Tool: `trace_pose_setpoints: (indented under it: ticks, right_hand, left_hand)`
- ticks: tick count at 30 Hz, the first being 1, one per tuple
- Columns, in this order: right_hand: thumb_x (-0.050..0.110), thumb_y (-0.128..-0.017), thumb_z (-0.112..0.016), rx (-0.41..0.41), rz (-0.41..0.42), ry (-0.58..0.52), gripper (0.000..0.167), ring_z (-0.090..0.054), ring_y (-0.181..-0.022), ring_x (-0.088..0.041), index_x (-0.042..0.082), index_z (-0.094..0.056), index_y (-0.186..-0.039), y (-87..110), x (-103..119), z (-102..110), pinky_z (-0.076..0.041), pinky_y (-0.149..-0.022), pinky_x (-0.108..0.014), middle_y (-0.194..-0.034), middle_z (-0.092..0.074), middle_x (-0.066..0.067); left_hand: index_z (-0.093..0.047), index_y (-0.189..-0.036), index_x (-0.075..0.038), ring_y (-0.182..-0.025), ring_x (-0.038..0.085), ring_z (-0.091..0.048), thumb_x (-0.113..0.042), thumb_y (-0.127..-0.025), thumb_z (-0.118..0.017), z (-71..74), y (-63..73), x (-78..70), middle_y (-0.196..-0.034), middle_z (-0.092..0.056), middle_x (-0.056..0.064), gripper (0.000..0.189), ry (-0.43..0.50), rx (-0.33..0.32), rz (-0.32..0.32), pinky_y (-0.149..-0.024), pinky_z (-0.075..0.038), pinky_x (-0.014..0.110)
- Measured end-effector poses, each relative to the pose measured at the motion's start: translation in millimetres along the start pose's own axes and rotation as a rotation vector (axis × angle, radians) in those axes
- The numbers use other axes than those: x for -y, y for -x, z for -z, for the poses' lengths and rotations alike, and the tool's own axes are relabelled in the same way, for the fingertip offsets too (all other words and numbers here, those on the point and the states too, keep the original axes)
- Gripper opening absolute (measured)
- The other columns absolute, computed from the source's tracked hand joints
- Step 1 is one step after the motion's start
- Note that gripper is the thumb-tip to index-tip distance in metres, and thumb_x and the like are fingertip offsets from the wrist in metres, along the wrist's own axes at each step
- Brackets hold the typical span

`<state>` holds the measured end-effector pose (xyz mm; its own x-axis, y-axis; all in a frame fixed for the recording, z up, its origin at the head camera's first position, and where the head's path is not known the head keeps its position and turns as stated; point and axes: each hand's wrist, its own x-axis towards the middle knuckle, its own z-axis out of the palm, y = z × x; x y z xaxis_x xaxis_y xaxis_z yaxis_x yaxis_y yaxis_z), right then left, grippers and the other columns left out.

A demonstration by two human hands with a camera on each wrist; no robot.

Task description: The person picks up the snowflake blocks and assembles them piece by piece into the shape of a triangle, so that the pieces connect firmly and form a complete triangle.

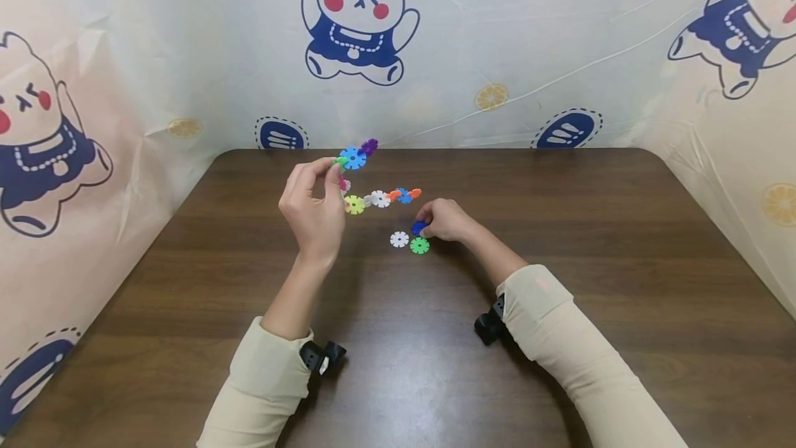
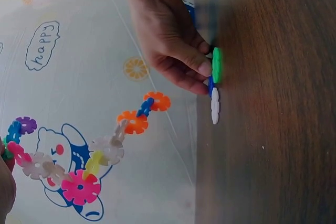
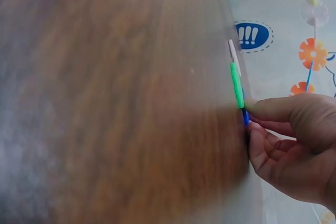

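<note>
My left hand (image 1: 314, 209) pinches a linked chain of notched plastic snowflake discs by a green disc, holding it up above the table. A light blue disc (image 1: 353, 157) and a purple disc (image 1: 370, 147) stick out past the fingertips. Below, the chain sags through a pink disc (image 2: 81, 187), a yellow one (image 1: 354, 204) and pale ones to an orange disc (image 2: 157, 101) at its far end. At the tabletop, my right hand (image 1: 446, 220) pinches a dark blue disc (image 1: 419, 227) between thumb and fingers. Close by lie a loose green disc (image 1: 419, 245) and a white disc (image 1: 399, 239).
The brown wooden table (image 1: 398, 351) ends at a back edge just behind the hands. A pale printed curtain (image 1: 448, 40) with cartoon bears hangs behind it and along both sides. Each sleeve carries a black wrist camera (image 1: 491, 323) at the cuff.
</note>
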<state>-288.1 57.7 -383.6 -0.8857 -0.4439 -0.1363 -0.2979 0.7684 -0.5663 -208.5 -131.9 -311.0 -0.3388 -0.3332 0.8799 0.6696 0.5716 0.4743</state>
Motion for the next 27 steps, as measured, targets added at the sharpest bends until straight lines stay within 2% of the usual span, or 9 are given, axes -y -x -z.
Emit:
trace_pose_setpoints:
  ticks: [9, 15, 22, 27]
  right_hand:
    - [0.006, -0.077, -0.074, -0.051, 0.01, -0.014, 0.024, -0.052, -0.08, -0.021, 0.002, -0.061, -0.097, -0.2, -2, -1, -0.042, -0.074, -0.032, -0.085, -0.057, -0.007]
    - [0.001, -0.08, -0.068, -0.121, 0.041, -0.052, 0.009, -0.052, -0.071, -0.018, 0.003, -0.062, -0.086, 6.0, -5, 4, -0.041, -0.067, -0.028, -0.075, -0.058, -0.004]
    - [0.0, -0.083, -0.063, -0.164, 0.017, -0.185, 0.004, -0.054, -0.068, -0.02, 0.002, -0.062, -0.086, 21.1, -6, 18, -0.045, -0.06, -0.027, -0.077, -0.06, -0.008]
    - [0.003, -0.085, -0.064, -0.217, 0.019, -0.279, 0.008, -0.055, -0.073, -0.022, 0.001, -0.06, -0.092, 31.8, -2, 28, -0.047, -0.063, -0.028, -0.083, -0.059, -0.011]
  left_hand:
    - [-0.067, -0.084, 0.009, -0.071, 0.026, -0.058, 0.0, -0.083, -0.066, -1.1, 2.0, 0.3, -0.074, -0.062, 0.017, 0.009, 0.007, 0.003, -0.003, -0.069, -0.044, 0.028]
    - [-0.067, -0.085, 0.009, -0.071, 0.026, -0.058, -0.001, -0.083, -0.066, -0.7, 4.2, 0.0, -0.075, -0.062, 0.016, 0.01, 0.013, 0.022, -0.005, -0.069, -0.044, 0.03]
    - [-0.067, -0.085, 0.008, -0.072, 0.026, -0.058, 0.0, -0.082, -0.067, -2.3, 6.2, -0.9, -0.075, -0.063, 0.016, 0.009, 0.02, 0.036, -0.011, -0.07, -0.044, 0.03]
    - [-0.067, -0.084, 0.008, -0.07, 0.026, -0.058, 0.001, -0.081, -0.068, -3.7, 7.2, -0.8, -0.074, -0.062, 0.016, 0.007, 0.034, 0.041, -0.026, -0.069, -0.043, 0.03]
